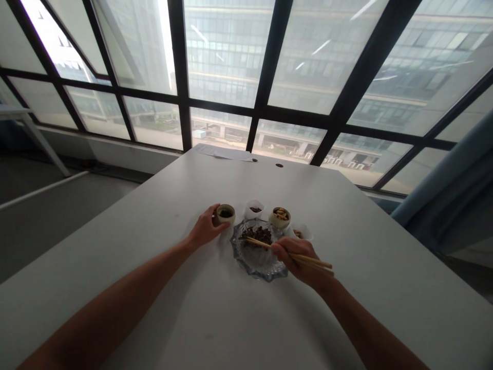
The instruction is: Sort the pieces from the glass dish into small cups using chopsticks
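My left hand [208,226] is wrapped round the side of a small pale cup [226,217] with dark contents, standing left of a glass plate. My right hand [297,258] grips a pair of wooden chopsticks [311,261]. Their tips touch a heap of dark brown dried pieces [262,235] on the scalloped clear glass plate [259,270]. Behind the plate stand a white cup [254,207] with a few dark bits and a pale green cup [280,220] holding yellowish-brown pieces. Another white cup [307,232] is partly hidden behind my right hand.
All of this rests on a long white table [185,308]. At its far end lie sheets of paper [221,153] near two round holes. Large windows rise beyond it, a blue-grey curtain [447,195] hangs at the right, and another table [42,139] stands at the left.
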{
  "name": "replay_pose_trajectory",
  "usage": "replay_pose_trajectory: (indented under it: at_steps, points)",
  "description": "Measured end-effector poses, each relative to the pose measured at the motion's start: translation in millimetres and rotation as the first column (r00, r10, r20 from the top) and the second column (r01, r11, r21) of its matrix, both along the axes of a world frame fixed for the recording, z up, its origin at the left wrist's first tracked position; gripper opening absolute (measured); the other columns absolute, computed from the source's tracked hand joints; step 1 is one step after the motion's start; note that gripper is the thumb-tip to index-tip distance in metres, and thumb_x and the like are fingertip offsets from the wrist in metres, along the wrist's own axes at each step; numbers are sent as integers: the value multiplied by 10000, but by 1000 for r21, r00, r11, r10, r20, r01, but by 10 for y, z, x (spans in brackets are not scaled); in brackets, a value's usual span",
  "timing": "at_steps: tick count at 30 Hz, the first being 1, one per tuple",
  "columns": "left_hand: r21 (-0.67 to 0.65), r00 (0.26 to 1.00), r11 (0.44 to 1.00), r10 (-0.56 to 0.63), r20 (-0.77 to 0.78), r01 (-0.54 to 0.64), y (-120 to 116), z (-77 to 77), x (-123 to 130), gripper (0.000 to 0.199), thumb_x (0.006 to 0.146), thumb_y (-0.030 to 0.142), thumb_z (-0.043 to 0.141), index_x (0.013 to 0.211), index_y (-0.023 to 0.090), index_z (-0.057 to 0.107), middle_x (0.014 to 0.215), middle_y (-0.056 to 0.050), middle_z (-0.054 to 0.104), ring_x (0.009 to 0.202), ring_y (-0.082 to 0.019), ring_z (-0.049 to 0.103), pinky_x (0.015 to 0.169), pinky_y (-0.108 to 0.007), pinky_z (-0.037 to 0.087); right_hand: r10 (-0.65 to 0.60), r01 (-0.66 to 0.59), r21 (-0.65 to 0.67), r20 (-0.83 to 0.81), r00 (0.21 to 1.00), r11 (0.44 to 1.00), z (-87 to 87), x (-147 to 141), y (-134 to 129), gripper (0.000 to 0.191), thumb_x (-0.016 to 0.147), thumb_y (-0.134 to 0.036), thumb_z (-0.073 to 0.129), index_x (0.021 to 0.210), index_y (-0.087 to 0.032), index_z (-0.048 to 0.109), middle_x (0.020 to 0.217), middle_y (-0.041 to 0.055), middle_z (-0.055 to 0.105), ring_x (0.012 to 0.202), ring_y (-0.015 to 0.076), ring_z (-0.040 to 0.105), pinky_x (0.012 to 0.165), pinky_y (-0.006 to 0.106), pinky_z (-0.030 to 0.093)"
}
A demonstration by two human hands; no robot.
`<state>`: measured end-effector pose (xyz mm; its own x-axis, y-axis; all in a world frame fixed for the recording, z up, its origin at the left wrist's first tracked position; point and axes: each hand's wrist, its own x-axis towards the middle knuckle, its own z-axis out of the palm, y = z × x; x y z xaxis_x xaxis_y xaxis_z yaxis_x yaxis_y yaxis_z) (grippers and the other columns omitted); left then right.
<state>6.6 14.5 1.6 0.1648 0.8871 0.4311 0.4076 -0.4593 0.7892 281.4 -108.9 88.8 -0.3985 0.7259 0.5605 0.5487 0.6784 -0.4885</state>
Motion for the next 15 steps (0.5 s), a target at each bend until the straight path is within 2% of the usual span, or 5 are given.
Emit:
replay_pose_trajectory:
  at_steps: [3, 6, 8, 11, 15]
  points:
    - [15, 1000, 1000, 4, -5, -4, 2, -9, -1, 666, 739, 414, 742, 1312, 160, 514, 1173, -138, 687, 1026, -255, 690, 915, -409, 559, -37, 36, -28, -54, 998, 999, -53, 15, -20, 462, 1017, -465, 491, 664, -202, 632, 534, 5, 606, 447, 128, 547, 466, 237, 415]
    - [18, 1000, 1000, 17, -22, -17, 0, -8, 1, 672, 743, 429, 736, 1313, 155, 509, 1173, -142, 685, 1032, -260, 686, 927, -418, 553, -132, 102, -128, -255, 958, 987, -154, 33, -10, 468, 988, -520, 530, 676, -194, 655, 541, 26, 642, 427, 146, 584, 432, 241, 451]
    - [24, 998, 999, 38, -42, -37, 4, -10, 4, 681, 744, 438, 727, 1318, 148, 503, 1188, -148, 675, 1054, -266, 676, 945, -426, 542, -273, 176, -248, -445, 853, 953, -236, 56, 29, 493, 941, -607, 564, 713, -182, 670, 556, 45, 661, 406, 163, 594, 383, 247, 459]
    - [35, 993, 996, 84, -79, -82, 21, -28, 1, 688, 752, 425, 703, 1336, 135, 481, 1235, -164, 648, 1125, -285, 641, 996, -452, 508, -453, 209, -422, -639, 622, 882, -352, 121, 125, 579, 813, -735, 637, 712, -165, 656, 520, 50, 641, 356, 164, 558, 326, 251, 445]
    - [75, 976, 983, 178, -125, -169, 45, -27, -12, 735, 755, 406, 689, 1372, 98, 436, 1343, -219, 570, 1258, -339, 552, 1076, -517, 430, -505, 132, -502, -747, 431, 855, -448, 243, 239, 613, 697, -753, 731, 707, -147, 638, 512, 47, 634, 364, 142, 545, 329, 231, 443]
